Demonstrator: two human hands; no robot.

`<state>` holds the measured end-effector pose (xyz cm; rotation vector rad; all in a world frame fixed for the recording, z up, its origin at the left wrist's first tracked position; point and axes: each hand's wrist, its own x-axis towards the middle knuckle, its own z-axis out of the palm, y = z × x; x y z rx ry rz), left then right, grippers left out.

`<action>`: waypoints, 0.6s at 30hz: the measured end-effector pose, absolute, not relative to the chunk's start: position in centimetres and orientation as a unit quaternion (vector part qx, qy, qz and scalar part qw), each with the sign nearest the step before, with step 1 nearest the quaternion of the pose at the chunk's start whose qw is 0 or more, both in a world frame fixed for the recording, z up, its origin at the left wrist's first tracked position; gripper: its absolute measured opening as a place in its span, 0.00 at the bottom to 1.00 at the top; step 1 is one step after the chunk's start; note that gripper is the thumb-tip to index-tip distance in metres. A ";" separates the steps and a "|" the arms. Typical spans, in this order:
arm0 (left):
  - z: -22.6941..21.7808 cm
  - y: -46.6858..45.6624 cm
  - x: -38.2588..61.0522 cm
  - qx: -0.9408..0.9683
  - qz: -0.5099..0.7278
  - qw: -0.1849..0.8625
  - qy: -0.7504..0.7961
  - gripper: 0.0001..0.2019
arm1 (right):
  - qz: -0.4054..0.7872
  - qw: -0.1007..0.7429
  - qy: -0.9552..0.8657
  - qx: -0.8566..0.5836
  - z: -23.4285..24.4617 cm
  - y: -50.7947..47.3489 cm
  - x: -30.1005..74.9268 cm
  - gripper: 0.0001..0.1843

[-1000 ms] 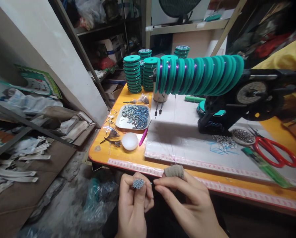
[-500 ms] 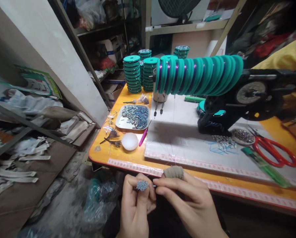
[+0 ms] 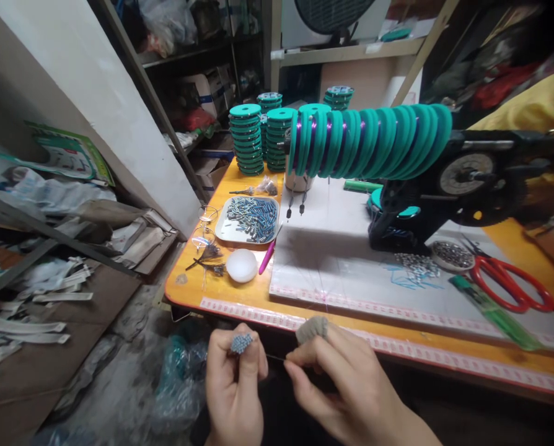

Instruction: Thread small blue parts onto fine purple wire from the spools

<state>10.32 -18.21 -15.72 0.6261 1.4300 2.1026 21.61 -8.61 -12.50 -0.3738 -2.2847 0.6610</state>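
In the head view, my left hand [image 3: 235, 384] is closed around a tight bundle of thin blue-grey tubes or rods [image 3: 241, 344], their ends facing up. My right hand [image 3: 346, 378] pinches a thin line [image 3: 276, 357] that stretches across to the left hand. A grey-green cloth wrap [image 3: 312, 330] covers a finger of the right hand. Both hands are held in front of the table's near edge, below a red-and-white measuring tape [image 3: 253, 314]. Beyond them a white tray [image 3: 221, 232] holds many small blue and silver pieces.
Green spools [image 3: 370, 142] with purple line sit on a black machine [image 3: 411, 204]. Stacked spools [image 3: 246, 139] stand behind. A white dome [image 3: 242, 266], purple pen-like tool [image 3: 268, 257], red scissors [image 3: 514, 285], green box cutter [image 3: 493, 313] and a dish of beads [image 3: 452, 255] lie around.
My hands have moved apart: the left one shifted left with the bundle, and the thin line now shows stretched between them. The small blue piece at the right fingertips no longer shows.
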 end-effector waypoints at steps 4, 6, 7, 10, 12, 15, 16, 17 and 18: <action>-16.0 -18.0 10.0 0.254 0.784 0.230 0.517 0.09 | 0.222 0.357 -0.898 -0.133 -12.6 -8.5 21.3 0.08; -16.0 -17.8 9.8 0.252 0.791 0.217 0.513 0.09 | 0.208 0.349 -0.905 -0.129 -12.6 -8.4 21.1 0.08; -15.9 -17.8 9.7 0.248 0.796 0.211 0.511 0.09 | 0.202 0.345 -0.908 -0.128 -12.5 -8.4 21.1 0.09; -15.4 -17.6 9.2 0.227 0.811 0.197 0.502 0.09 | 0.183 0.343 -0.912 -0.129 -12.4 -8.4 21.2 0.10; -14.9 -17.5 8.8 0.211 0.821 0.191 0.495 0.09 | 0.180 0.341 -0.913 -0.130 -12.2 -8.4 21.3 0.10; -14.3 -17.7 8.3 0.223 0.824 0.189 0.485 0.07 | 0.192 0.334 -0.915 -0.124 -11.7 -8.2 21.3 0.08; -14.2 -17.8 8.1 0.232 0.822 0.188 0.485 0.07 | 0.198 0.332 -0.914 -0.122 -11.5 -8.2 21.3 0.07; -14.1 -17.9 8.1 0.241 0.819 0.186 0.486 0.07 | 0.203 0.331 -0.913 -0.122 -11.4 -8.1 21.3 0.07; -14.1 -18.0 8.0 0.249 0.815 0.185 0.489 0.07 | 0.208 0.330 -0.913 -0.124 -11.2 -8.0 21.2 0.09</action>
